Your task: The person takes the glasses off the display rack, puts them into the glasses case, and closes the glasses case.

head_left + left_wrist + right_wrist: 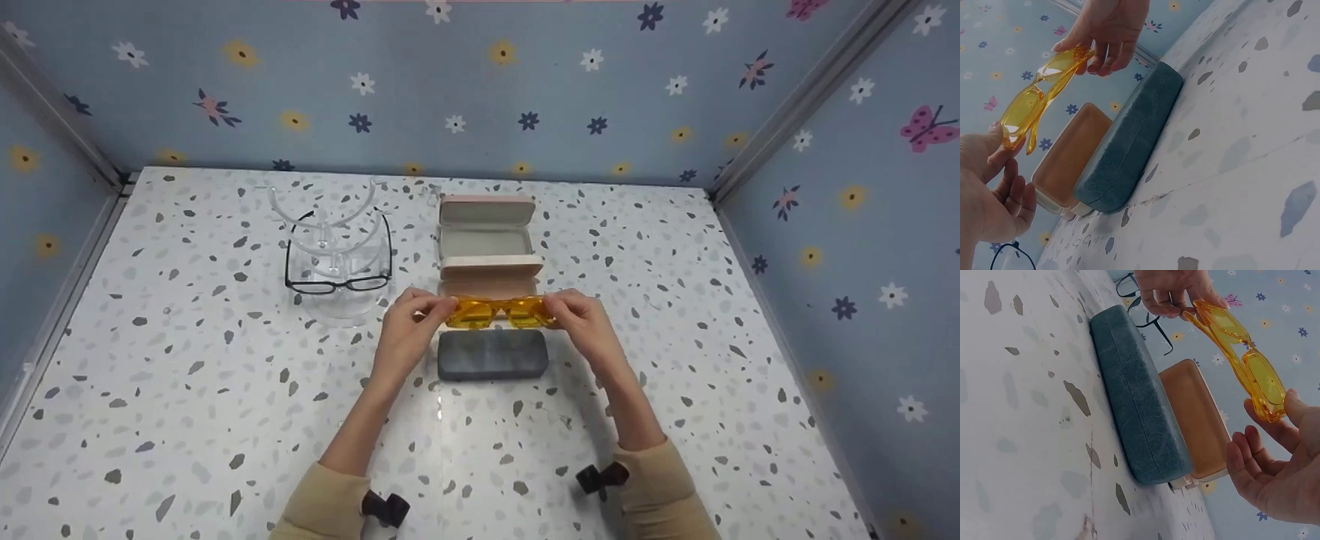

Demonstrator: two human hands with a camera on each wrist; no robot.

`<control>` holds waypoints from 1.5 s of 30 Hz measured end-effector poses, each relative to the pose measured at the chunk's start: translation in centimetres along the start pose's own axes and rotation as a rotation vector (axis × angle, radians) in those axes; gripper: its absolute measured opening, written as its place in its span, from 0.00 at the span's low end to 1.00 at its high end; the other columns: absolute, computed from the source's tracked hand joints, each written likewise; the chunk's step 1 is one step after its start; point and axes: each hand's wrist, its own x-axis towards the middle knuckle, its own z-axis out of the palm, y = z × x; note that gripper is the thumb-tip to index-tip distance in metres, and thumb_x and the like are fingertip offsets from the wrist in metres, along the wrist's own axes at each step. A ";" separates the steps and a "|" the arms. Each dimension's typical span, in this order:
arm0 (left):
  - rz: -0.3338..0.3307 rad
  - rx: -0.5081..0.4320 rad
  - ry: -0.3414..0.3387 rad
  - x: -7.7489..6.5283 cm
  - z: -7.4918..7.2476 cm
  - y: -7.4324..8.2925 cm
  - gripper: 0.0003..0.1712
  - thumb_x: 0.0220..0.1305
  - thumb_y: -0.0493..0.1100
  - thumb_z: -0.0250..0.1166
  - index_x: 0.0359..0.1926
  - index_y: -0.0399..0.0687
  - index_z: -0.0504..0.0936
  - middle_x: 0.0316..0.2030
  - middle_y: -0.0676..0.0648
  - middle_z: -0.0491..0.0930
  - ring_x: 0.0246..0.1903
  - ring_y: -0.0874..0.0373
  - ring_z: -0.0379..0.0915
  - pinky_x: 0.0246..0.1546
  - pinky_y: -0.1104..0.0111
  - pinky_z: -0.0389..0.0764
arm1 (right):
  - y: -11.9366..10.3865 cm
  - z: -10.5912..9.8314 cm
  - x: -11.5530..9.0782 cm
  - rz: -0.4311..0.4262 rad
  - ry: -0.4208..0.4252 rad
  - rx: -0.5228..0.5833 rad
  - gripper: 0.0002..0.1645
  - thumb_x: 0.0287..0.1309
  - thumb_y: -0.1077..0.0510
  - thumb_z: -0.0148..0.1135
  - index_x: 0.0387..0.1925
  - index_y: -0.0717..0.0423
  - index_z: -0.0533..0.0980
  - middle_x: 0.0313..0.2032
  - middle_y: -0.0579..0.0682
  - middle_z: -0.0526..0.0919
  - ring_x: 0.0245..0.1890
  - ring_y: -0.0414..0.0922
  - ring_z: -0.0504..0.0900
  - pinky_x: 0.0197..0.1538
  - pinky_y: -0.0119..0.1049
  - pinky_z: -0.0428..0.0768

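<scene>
Yellow-framed glasses (pixel 474 312) with yellow lenses are held up by both hands, their temples folded in behind the lenses. My left hand (pixel 406 330) pinches one end between thumb and fingers, and my right hand (pixel 589 328) pinches the other end likewise. Just under and in front of them lies a closed dark teal glasses case (pixel 493 355), apart from the hands. A brown case part with a pale rim (pixel 1072 154) shows behind it in the left wrist view; the glasses partly cover that spot in the head view.
Farther back stands an open pinkish case (pixel 487 211) with a pale inside. To the left, black-framed glasses (pixel 340 286) sit on a clear plastic stand (pixel 334 319). The speckled table (pixel 225 405) ends at flower-patterned walls (pixel 420 82) at the back and sides.
</scene>
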 end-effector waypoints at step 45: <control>-0.040 0.334 0.018 6.2 0.8 -2.6 0.17 0.63 0.56 0.74 0.35 0.47 0.94 0.30 0.45 0.90 0.14 0.68 0.69 0.20 0.75 0.69 | 2.4 -0.1 7.1 0.024 -0.002 -0.225 0.21 0.66 0.46 0.69 0.36 0.62 0.87 0.32 0.48 0.85 0.28 0.39 0.76 0.33 0.30 0.77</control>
